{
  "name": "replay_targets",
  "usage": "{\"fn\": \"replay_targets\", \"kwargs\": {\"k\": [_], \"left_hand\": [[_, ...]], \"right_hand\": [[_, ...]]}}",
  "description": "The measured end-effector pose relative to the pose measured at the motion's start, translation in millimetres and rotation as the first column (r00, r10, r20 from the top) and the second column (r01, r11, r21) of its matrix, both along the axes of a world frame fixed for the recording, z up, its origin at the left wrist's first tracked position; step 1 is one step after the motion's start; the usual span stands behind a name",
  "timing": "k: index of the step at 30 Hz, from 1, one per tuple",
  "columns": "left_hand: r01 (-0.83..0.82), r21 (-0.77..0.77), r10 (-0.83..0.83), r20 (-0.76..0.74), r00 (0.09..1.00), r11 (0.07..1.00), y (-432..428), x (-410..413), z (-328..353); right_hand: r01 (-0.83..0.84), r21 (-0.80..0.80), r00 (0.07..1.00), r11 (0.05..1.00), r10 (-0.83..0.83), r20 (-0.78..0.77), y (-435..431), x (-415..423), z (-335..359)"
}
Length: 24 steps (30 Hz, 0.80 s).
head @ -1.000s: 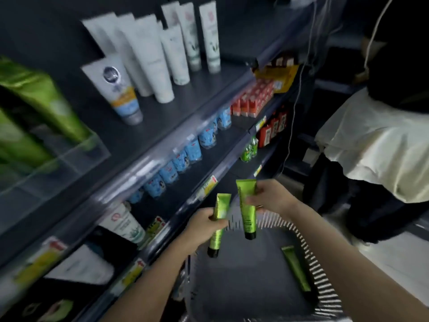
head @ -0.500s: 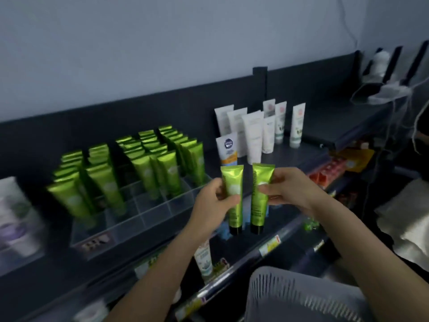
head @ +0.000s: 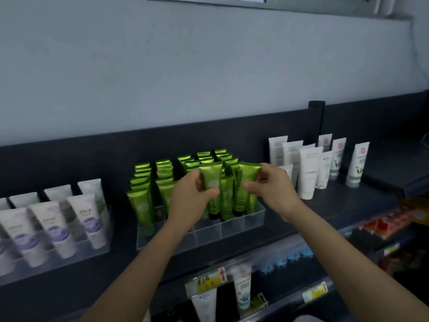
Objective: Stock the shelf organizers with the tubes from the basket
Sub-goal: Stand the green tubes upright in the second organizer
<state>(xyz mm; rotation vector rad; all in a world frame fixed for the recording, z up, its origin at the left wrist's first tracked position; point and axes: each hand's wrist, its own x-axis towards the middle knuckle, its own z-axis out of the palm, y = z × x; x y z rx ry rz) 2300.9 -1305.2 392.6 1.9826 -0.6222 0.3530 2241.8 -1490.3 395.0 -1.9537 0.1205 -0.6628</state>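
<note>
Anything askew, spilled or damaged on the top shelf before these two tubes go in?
Nothing stands out. The green tubes stand upright in the clear organizer, and the white tubes stand in rows to its right. The lower shelves are too blurred to judge.

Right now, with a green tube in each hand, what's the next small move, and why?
Probably lower both straight down into the organizer. The left hand grips the left tube and the right hand the right tube, caps down, just above its front compartments, which look unfilled; rows behind are full.
</note>
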Motion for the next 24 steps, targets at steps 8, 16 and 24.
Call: {"fn": "replay_targets", "kwargs": {"k": [8,16,24], "left_hand": [[-0.114,0.103,0.115,-0.005,0.993,0.988,11,25,-24],[-0.075,0.133,0.088,-0.090,0.992,0.988,7,44,-52],[-0.105,0.110,0.110,-0.041,0.993,0.988,23,42,-48]], "right_hand": [[-0.002,-0.074,0.999,0.997,-0.001,-0.035,22,31,-16],[-0.012,-0.158,0.999,0.987,0.006,-0.044,25,43,-12],[-0.059,-0.044,0.998,0.997,0.059,-0.018,27,39,6]]}}
